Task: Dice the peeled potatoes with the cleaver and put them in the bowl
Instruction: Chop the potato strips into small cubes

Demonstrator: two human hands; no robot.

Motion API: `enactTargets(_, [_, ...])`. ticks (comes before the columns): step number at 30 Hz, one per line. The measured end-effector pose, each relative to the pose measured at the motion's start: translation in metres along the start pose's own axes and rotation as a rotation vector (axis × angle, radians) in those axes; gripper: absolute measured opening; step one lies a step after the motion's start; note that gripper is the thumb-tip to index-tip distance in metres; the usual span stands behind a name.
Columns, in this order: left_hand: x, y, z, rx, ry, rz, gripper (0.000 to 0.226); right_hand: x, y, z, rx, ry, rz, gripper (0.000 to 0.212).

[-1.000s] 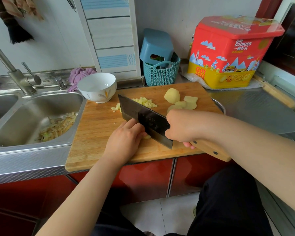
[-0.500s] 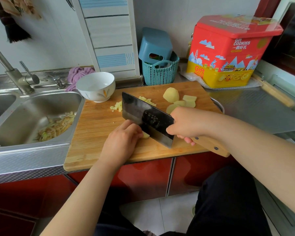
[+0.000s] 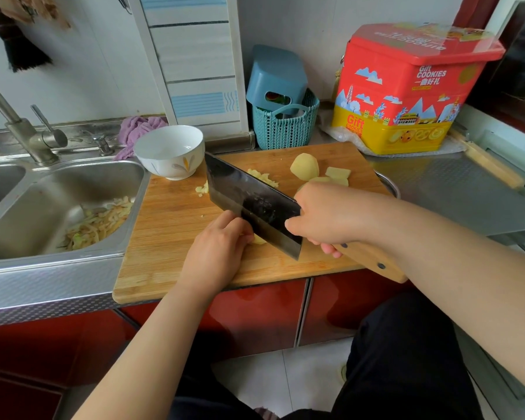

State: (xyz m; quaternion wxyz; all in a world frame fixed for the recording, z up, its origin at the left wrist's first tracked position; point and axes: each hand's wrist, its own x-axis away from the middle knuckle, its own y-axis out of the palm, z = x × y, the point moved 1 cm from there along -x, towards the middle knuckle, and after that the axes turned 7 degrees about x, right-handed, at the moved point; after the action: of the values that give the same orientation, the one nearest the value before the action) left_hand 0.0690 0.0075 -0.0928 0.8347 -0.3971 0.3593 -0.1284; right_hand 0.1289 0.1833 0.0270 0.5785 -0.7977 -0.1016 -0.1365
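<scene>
Bamboo cutting board (image 3: 170, 237) carries everything: the right hand (image 3: 325, 216) grips the cleaver (image 3: 252, 204) over its middle, the left hand (image 3: 217, 247) curls onto a potato piece (image 3: 259, 239) against the blade. Diced potato (image 3: 262, 177) and potato chunks (image 3: 305, 166) lie toward its far edge, the white bowl (image 3: 170, 151) at its far-left corner.

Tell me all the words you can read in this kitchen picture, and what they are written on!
"Gift COOKIES": white letters on the red upper side of the cookie tin.
"Gift COOKIES": red letters on the tin's yellow lower band, left corner.
Chinese characters under the white "Gift COOKIES": too small to read surely.
Writing on the tin's lid: upside down and blurred, unreadable.
The bowl and cleaver show no words.
</scene>
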Motion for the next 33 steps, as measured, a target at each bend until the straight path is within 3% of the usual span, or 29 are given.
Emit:
enactTargets(19, [0.000,0.000,-0.001,-0.032,0.002,0.014,0.006,-0.014,0.014,-0.008,0.135,0.038,-0.096,0.026])
enactTargets(33, [0.000,-0.001,-0.004,0.078,-0.067,0.033,0.004,-0.014,0.013,0.002,0.011,0.018,-0.076,0.023])
